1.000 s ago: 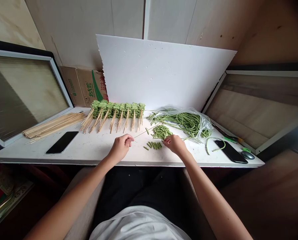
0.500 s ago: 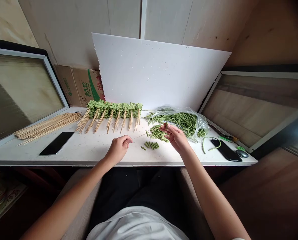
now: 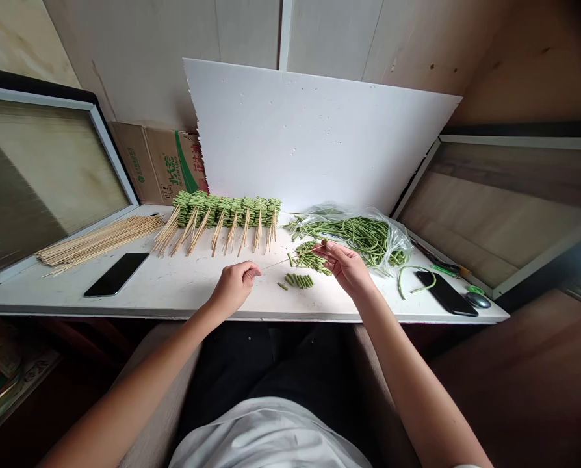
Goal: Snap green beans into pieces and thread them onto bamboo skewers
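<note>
My left hand (image 3: pixel 234 286) is closed around the near end of a thin wooden skewer (image 3: pixel 277 262), which slants up toward my right hand (image 3: pixel 345 265). Pinched in the right fingers is a short piece of green bean (image 3: pixel 324 242) at the skewer's far end; the fingers partly hide it. Below the skewer a neat row of cut bean pieces (image 3: pixel 299 281) lies on the white table (image 3: pixel 173 289), with one loose piece (image 3: pixel 282 286) to its left. Behind the right hand is a heap of cut bean pieces (image 3: pixel 307 259).
Bundles of skewered beans (image 3: pixel 232 211) line the back left, beside loose skewers (image 3: pixel 100 240) and a phone (image 3: pixel 116 274). At the right are long beans (image 3: pixel 359 233) in a plastic bag, a second phone (image 3: pixel 446 292) and a mouse (image 3: pixel 478 300). A white board (image 3: pixel 320 143) stands behind.
The view has shifted slightly. Both hands keep their hold, and the right fingers have closed in a little around the bean piece at the skewer's far end.
</note>
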A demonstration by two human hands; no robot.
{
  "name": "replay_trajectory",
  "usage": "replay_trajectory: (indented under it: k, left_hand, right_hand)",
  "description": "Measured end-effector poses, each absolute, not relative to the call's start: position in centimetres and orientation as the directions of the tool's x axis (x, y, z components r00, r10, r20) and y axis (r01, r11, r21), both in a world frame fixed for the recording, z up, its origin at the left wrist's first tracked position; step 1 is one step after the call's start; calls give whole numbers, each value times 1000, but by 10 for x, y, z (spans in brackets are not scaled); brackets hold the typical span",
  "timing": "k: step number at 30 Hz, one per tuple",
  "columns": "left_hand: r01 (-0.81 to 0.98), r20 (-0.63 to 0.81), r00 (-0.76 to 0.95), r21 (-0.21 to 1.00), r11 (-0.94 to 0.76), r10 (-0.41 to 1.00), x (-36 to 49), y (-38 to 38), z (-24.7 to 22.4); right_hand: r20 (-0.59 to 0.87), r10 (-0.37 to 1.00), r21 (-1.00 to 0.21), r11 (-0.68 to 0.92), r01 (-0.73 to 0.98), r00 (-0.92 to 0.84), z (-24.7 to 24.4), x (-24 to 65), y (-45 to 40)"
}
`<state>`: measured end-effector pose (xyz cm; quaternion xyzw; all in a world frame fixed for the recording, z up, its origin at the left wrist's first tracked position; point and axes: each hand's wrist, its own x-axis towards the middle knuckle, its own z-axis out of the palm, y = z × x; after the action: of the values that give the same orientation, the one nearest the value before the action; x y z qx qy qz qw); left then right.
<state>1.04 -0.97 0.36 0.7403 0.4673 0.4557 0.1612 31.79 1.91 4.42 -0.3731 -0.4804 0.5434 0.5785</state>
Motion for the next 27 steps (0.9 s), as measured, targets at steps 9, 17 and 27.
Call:
replay_trajectory:
  k: [9,17,27]
  left_hand:
    - [564,546,116,651,-507,830,9,-9,2]
    - [591,570,109,622,-514,814,8,-9,0]
    - [621,619,115,565,-543,777,11,-13,4]
  right_hand:
    - [188,982,-952,184,-246,5,43,314,19]
    - [200,979,-946,204,-251,42,35,307,20]
    - [189,982,-953,179,-245,-17,35,303,17]
